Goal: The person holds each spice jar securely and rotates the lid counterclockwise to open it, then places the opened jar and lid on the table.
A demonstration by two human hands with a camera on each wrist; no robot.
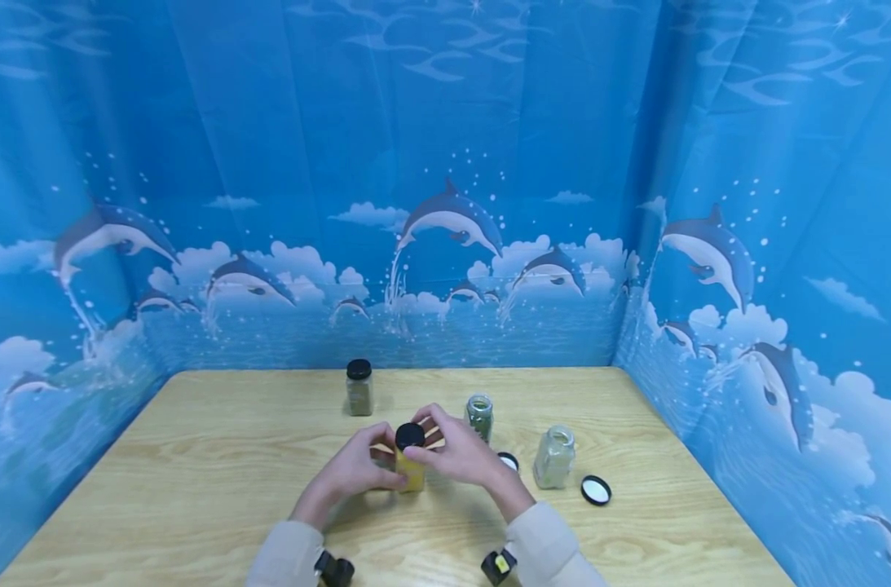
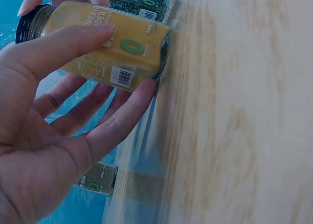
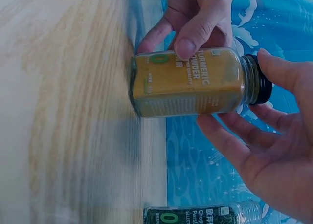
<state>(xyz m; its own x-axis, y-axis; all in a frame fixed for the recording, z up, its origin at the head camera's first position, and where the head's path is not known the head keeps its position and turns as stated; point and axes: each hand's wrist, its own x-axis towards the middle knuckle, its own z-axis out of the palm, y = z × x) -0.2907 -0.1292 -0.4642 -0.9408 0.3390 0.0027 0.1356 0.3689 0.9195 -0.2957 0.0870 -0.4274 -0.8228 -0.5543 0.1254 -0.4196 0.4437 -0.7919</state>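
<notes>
A glass jar of turmeric powder (image 1: 412, 476) with a black lid (image 1: 410, 435) stands upright near the middle of the table. My left hand (image 1: 359, 462) holds the jar body, thumb across the label and fingers around the other side, as the left wrist view shows on the yellow jar (image 2: 110, 50). My right hand (image 1: 460, 450) is at the top; in the right wrist view its thumb rests on the rim of the lid (image 3: 263, 82), with fingers on the opposite side. The lid sits on the jar's neck.
Behind my right hand stands an uncapped jar of chopped parsley (image 1: 479, 417). Farther right is another uncapped glass jar (image 1: 555, 458), with a loose lid (image 1: 596, 491) beside it. A second loose lid (image 1: 509, 462) lies near my right wrist. A capped jar (image 1: 359, 396) stands back left.
</notes>
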